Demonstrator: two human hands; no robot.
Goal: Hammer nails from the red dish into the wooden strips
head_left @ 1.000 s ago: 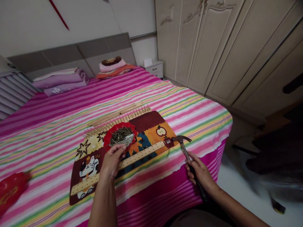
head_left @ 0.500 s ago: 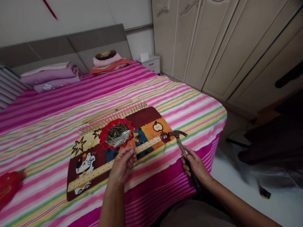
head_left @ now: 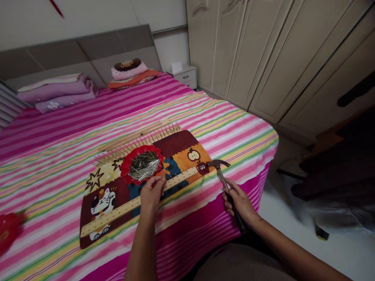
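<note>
A red dish (head_left: pixel 126 165) heaped with thin metal nails (head_left: pixel 143 164) sits on a patchwork cartoon mat (head_left: pixel 178 146) on the bed. A pale wooden strip with a row of holes (head_left: pixel 123 207) lies across the mat in front of the dish. My left hand (head_left: pixel 151 192) hovers over that strip just below the dish, fingers pinched together on something too small to make out. My right hand (head_left: pixel 240 203) grips the black handle of a claw hammer (head_left: pixel 220 167), whose head rests on the mat's right edge.
Behind the dish lie more wooden strips with nails standing in them (head_left: pixel 137 138). The bed has a pink striped sheet (head_left: pixel 73 121), folded bedding and a plush toy (head_left: pixel 127 70) at the head. A red object (head_left: pixel 7 230) is at the left edge. Wardrobe doors (head_left: pixel 258 50) stand on the right.
My left hand left the dish's rim and shifted right along the holed strip, fingers still pinched. The view drifted slightly; the hammer stayed resting on the mat.
</note>
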